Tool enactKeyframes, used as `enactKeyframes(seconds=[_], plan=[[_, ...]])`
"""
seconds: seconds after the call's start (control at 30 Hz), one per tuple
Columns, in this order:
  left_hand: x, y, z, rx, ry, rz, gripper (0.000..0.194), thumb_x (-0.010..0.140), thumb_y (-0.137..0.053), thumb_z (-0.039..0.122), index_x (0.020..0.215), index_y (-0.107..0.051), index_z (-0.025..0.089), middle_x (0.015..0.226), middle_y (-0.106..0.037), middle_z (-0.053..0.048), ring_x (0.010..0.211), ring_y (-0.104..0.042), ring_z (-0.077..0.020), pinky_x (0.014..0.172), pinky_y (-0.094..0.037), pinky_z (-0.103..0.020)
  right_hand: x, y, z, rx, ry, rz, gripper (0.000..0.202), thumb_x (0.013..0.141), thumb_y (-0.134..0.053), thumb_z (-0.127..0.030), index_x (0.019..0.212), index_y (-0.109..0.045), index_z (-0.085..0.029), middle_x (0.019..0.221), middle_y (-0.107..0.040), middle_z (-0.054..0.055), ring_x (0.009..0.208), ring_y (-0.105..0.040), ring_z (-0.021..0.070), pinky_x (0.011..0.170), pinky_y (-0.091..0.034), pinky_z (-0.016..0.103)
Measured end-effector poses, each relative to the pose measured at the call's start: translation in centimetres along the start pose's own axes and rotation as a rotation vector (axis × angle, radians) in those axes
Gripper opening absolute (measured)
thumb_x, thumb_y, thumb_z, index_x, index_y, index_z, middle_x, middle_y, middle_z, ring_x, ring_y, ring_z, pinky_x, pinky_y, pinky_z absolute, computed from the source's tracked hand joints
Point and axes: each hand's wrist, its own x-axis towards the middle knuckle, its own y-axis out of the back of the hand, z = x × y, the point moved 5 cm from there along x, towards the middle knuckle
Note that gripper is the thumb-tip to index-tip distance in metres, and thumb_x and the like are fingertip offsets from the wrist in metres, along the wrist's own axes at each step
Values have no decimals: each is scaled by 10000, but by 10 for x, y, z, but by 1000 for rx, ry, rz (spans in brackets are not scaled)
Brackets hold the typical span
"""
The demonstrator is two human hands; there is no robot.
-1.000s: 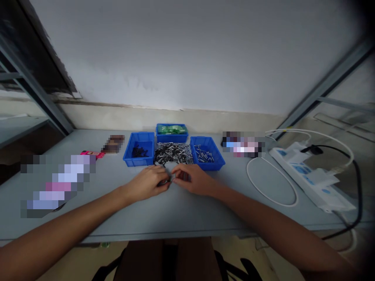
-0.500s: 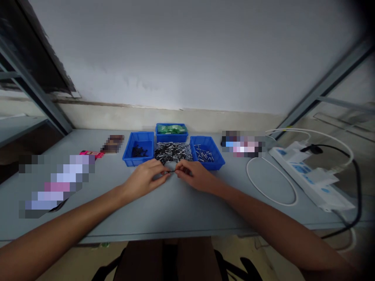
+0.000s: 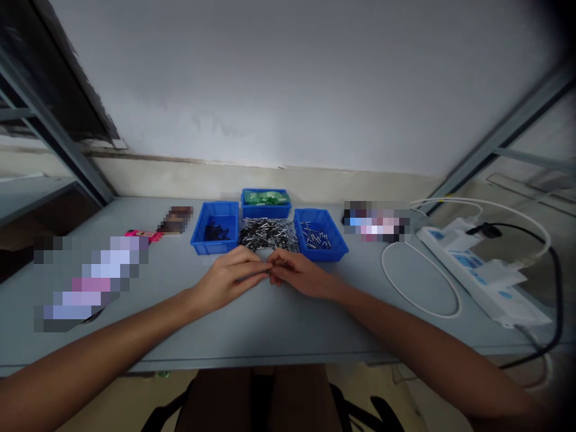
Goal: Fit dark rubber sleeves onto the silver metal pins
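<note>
Just in front of a pile of thin silver and black metal pins (image 3: pixel 270 233), my left hand (image 3: pixel 234 273) and my right hand (image 3: pixel 297 271) meet at the fingertips. Both are closed in a pinch, and the fingers hide whatever is between them. Left of the pile, a blue bin (image 3: pixel 216 246) holds small black parts (image 3: pixel 216 230). On the other side, another blue bin (image 3: pixel 330 253) contains loose silver pins (image 3: pixel 316 236). Behind the pile stands a third blue bin (image 3: pixel 265 211) with green plastic packets (image 3: pixel 266 197) in it.
A white power strip (image 3: pixel 481 273) with plugs lies at the right, beside a looped white cable (image 3: pixel 420 313). Blurred-out items (image 3: pixel 96 276) and a pink object (image 3: pixel 146 234) are on the left of the grey table (image 3: pixel 270 336). A wall (image 3: pixel 279 90) rises behind.
My hands have come closer, and their fingertips now touch. The thin dark piece that showed between them is now hidden. The view has shifted slightly.
</note>
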Motion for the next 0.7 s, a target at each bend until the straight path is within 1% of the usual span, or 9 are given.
enactKeyframes(seconds=[0.07, 0.17, 0.27, 0.37, 0.43, 0.53, 0.7], plan=[[1, 1, 4, -36, -10, -6, 206, 843, -525, 190, 1036, -599, 184, 921, -623, -61, 869, -553, -153, 752, -470, -303, 0, -2, -1, -22, -8, -9, 63, 876, -432, -229, 892, -476, -187, 716, -562, -23, 658, -522, 92, 632, -414, 239], [4, 2, 7, -84, 52, -12, 145, 842, -518, 184, 962, -594, 157, 913, -633, -62, 884, -562, -154, 788, -465, -302, -1, -2, -2, -70, -34, 8, 50, 853, -469, -213, 890, -495, -190, 693, -563, -36, 628, -518, 87, 609, -399, 228], [5, 2, 3, -61, 142, -6, 133, 853, -497, 219, 909, -598, 153, 855, -631, -50, 822, -567, -144, 746, -465, -279, -2, 0, -4, -64, -50, 37, 89, 857, -464, -242, 911, -509, -188, 701, -566, -29, 638, -521, 90, 606, -394, 225], [3, -1, -3, 4, 174, -26, 152, 856, -493, 261, 896, -604, 166, 810, -620, -34, 781, -550, -143, 713, -451, -275, -2, 2, -4, -48, -59, 54, 137, 862, -457, -285, 920, -527, -182, 700, -559, -21, 646, -517, 94, 601, -391, 224], [2, -4, -6, 32, 171, -56, 148, 853, -498, 270, 900, -600, 174, 795, -608, -27, 770, -536, -143, 699, -443, -273, -2, 2, -4, -62, -54, 58, 162, 863, -459, -310, 920, -538, -181, 701, -555, -20, 645, -509, 95, 592, -384, 222], [2, -8, -5, 51, 139, -105, 128, 850, -504, 257, 898, -588, 173, 780, -583, -24, 755, -519, -141, 669, -431, -260, -2, 3, -3, -143, -31, 83, 171, 855, -474, -331, 888, -558, -186, 694, -552, -24, 635, -495, 93, 580, -366, 219], [2, -10, 1, 92, 95, -130, 114, 858, -491, 244, 853, -568, 160, 764, -556, -32, 736, -507, -145, 651, -420, -259, -2, 0, -4, -258, -20, 98, 123, 837, -504, -280, 828, -574, -179, 665, -553, -33, 604, -483, 82, 578, -353, 218]])
